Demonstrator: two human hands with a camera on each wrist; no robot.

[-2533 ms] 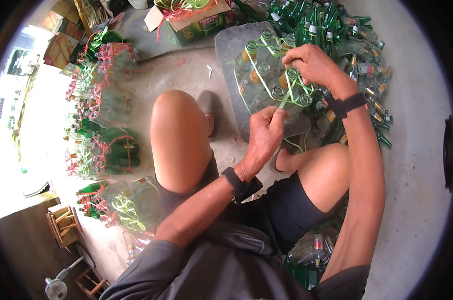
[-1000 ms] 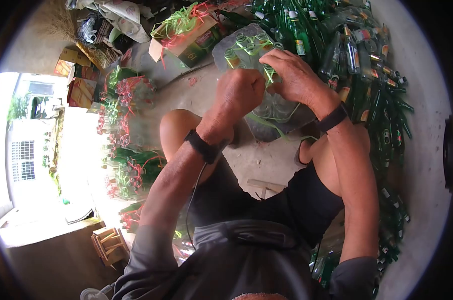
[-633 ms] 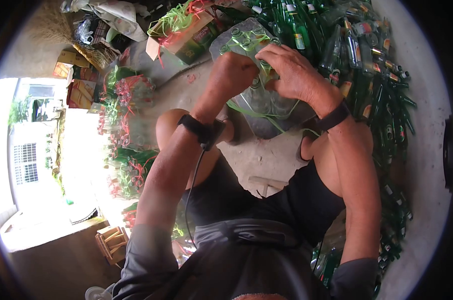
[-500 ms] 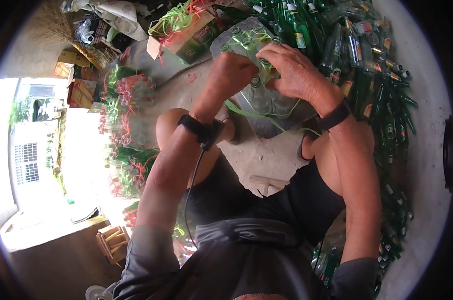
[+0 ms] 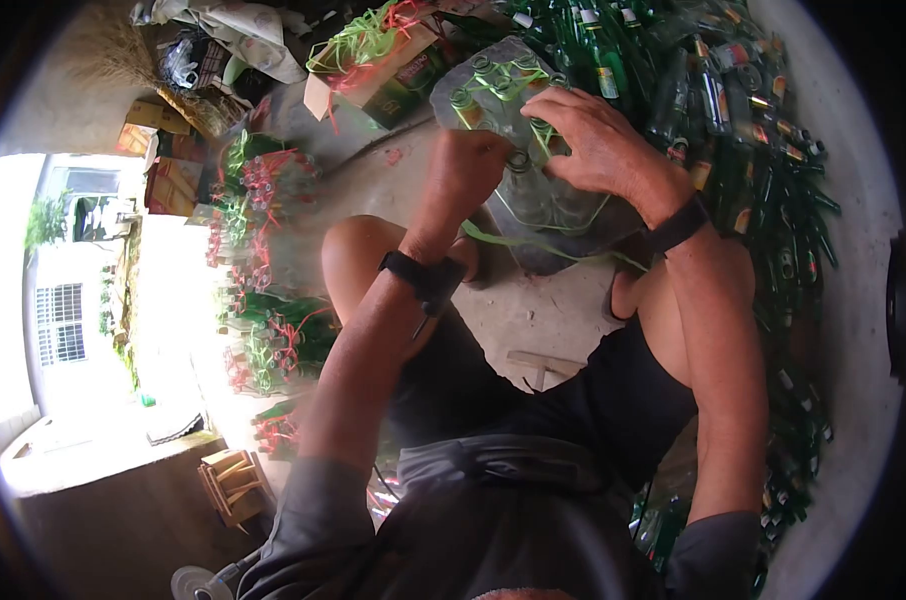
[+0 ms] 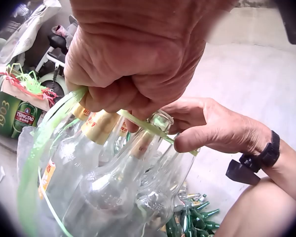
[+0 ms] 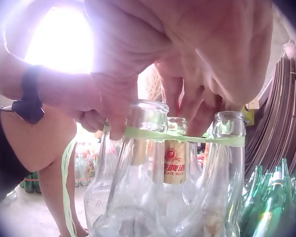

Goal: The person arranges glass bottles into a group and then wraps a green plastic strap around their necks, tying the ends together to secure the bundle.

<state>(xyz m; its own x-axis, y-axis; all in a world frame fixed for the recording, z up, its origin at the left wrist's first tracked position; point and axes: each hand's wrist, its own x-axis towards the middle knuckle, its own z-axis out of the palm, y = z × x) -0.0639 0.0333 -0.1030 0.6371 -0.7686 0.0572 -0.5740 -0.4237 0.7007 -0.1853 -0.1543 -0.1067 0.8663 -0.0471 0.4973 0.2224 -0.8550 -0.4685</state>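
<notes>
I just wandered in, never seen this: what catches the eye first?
The left hand grips a bright green strap stretched round the necks of a cluster of clear glass bottles, with the right hand on their tops, in the middle of the head view. A heap of green bottles lies at the person's right, tied bundles at the left.
</notes>
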